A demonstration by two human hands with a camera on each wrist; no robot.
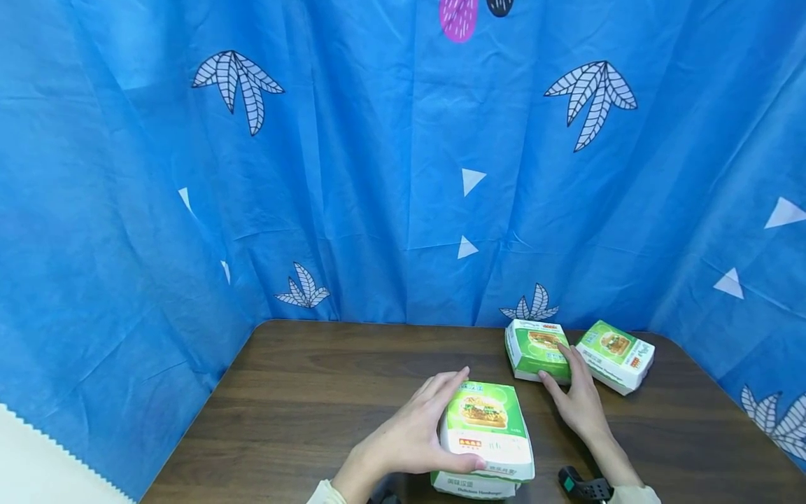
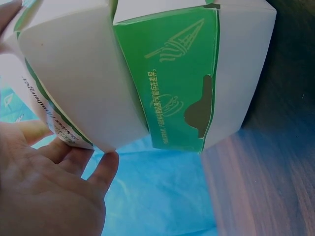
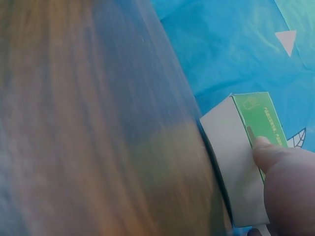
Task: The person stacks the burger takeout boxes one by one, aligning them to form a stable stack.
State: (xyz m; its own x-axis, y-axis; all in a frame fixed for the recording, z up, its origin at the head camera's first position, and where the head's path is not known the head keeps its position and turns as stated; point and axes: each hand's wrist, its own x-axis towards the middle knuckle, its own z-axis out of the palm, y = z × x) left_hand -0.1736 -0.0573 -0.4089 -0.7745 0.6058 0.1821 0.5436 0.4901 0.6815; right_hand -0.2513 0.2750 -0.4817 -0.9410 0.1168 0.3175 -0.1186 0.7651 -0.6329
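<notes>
Near the front edge of the table, my left hand (image 1: 409,430) grips a green and white hamburger box (image 1: 494,448) across its sides. That box sits on top of a second hamburger box (image 1: 474,486), slightly out of line with it. In the left wrist view, fingers (image 2: 106,172) touch the upper box (image 2: 81,73), with the green side of the lower box (image 2: 172,123) beside it. Farther back, my right hand (image 1: 578,406) holds another hamburger box (image 1: 529,343) at its near right corner. The right wrist view has the thumb on the green side of this box (image 3: 234,157).
One more hamburger box (image 1: 613,357) lies angled at the back right, just beyond my right hand. The brown wooden table (image 1: 315,392) ends against a blue patterned curtain (image 1: 365,175). A black band (image 1: 585,486) is on the right wrist.
</notes>
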